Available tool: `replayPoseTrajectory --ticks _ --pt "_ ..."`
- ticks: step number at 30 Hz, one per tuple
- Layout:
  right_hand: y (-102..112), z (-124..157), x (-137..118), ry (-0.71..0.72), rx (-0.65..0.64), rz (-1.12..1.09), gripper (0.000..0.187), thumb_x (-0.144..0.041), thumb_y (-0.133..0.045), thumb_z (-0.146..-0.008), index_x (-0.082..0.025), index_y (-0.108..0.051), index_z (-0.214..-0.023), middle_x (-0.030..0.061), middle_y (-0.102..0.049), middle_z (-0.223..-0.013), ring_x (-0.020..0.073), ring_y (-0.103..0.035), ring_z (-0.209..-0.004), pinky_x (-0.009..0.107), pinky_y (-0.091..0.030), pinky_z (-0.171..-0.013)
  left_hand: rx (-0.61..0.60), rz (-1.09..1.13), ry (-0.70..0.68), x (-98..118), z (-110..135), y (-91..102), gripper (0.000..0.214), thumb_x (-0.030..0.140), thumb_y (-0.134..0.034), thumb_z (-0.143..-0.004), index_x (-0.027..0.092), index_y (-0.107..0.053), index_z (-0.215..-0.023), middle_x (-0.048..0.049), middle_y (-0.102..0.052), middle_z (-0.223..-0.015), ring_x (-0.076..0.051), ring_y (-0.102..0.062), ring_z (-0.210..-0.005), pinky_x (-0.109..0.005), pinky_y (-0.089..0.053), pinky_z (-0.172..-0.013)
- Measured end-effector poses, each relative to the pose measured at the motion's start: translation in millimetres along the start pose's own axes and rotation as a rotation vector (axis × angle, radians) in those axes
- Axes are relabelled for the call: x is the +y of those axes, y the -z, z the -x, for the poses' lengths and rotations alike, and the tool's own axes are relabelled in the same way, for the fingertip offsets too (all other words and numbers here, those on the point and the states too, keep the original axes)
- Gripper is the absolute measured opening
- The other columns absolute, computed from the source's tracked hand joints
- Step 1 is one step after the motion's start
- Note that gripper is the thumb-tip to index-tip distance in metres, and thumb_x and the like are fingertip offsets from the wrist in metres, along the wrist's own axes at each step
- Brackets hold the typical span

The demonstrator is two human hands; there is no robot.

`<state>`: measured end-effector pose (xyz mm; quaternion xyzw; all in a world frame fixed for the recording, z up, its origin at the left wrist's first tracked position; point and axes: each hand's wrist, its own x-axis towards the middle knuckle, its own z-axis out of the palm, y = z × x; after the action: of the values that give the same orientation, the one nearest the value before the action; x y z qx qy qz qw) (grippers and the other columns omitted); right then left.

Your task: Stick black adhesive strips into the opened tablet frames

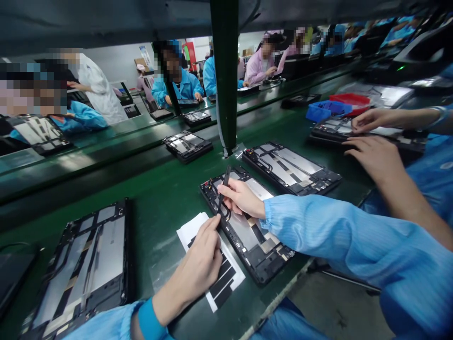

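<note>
An opened tablet [247, 231] with its back cover off lies on the green belt in front of me. My right hand [240, 198] is closed round a thin black stylus-like tool [223, 186], whose tip meets the tablet's near-left edge. My left hand [200, 262] rests over a white backing sheet [226, 283] that carries black adhesive strips. Its fingers are pinched together, and the fingertips touch the tablet's edge right at the tool tip. Whether anything is between those fingers I cannot make out.
More opened tablets lie on the belt: one at near left [85, 269], one beyond mine [292, 167], another further back [187, 145]. A green post [225, 75] stands behind my tablet. A co-worker's bare hands [371, 141] work at the right beside blue [323, 111] and red trays [350, 100]. People sit opposite.
</note>
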<state>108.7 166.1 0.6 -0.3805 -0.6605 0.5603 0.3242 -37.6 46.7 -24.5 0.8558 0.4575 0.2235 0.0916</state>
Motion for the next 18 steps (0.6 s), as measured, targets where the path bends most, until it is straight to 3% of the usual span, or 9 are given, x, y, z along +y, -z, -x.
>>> replayPoseTrajectory --ticks 5,9,11,13,15,18 --pt "-1.9 -2.8 3.3 0.035 0.005 0.014 0.021 -0.036 -0.042 -0.084 -0.017 -0.041 -0.075 -0.0081 -0.043 -0.043 0.0031 -0.033 -0.025 0.013 -0.024 -0.024 0.028 0.133 0.135 28.4 0.5 -5.7 0.01 0.008 -0.039 -0.075 0.017 -0.043 -0.077 -0.0155 -0.038 -0.131 -0.026 -0.019 -0.131 -0.049 -0.029 -0.104" --pt "0.4 -4.5 -4.3 0.044 0.018 0.135 0.032 -0.042 -0.033 -0.088 -0.017 -0.041 -0.07 -0.0038 -0.047 -0.047 0.0061 -0.041 -0.032 0.017 -0.033 -0.031 -0.019 0.222 0.223 49.8 -1.2 6.8 0.009 0.01 -0.043 -0.072 0.019 -0.045 -0.072 -0.0092 -0.057 -0.106 -0.023 -0.042 -0.118 -0.04 -0.032 -0.101" --pt "7.4 -0.2 -11.5 0.089 0.046 0.4 0.034 -0.038 -0.03 -0.09 -0.016 -0.043 -0.067 0.0029 -0.056 -0.061 0.0104 -0.054 -0.047 0.021 -0.043 -0.045 -0.027 0.223 0.275 45.7 -8.4 16.3 0.005 0.015 -0.043 -0.075 0.019 -0.046 -0.074 -0.0058 -0.062 -0.086 -0.02 -0.057 -0.095 -0.033 -0.042 -0.088" --pt "18.2 8.3 -16.6 0.112 0.145 0.781 0.029 -0.03 -0.032 -0.089 -0.014 -0.049 -0.072 0.011 -0.06 -0.081 0.0183 -0.061 -0.073 0.027 -0.046 -0.064 -0.013 0.153 0.41 32.2 -21.3 25.2 0.01 0.026 -0.043 -0.079 0.018 -0.049 -0.078 -0.0029 -0.061 -0.069 -0.017 -0.06 -0.068 -0.027 -0.045 -0.065" --pt "30.0 18.3 -16.9 0.021 0.278 1.09 0.024 -0.024 -0.034 -0.088 -0.011 -0.053 -0.084 0.0179 -0.058 -0.096 0.0267 -0.058 -0.093 0.034 -0.043 -0.075 -0.028 0.054 0.558 15.1 -37.0 30.9 0.028 0.042 -0.042 -0.08 0.017 -0.051 -0.072 -0.002 -0.056 -0.054 -0.017 -0.056 -0.053 -0.025 -0.039 -0.053" --pt "44.5 29.2 -10.0 -0.17 0.316 1.213 0.025 -0.024 -0.036 -0.086 -0.009 -0.055 -0.088 0.0201 -0.059 -0.094 0.0315 -0.058 -0.093 0.039 -0.042 -0.076 -0.108 0.035 0.629 -2.8 -55.2 29.9 0.05 0.058 -0.039 -0.076 0.017 -0.044 -0.048 -0.0025 -0.046 -0.042 -0.019 -0.053 -0.048 -0.026 -0.035 -0.049"
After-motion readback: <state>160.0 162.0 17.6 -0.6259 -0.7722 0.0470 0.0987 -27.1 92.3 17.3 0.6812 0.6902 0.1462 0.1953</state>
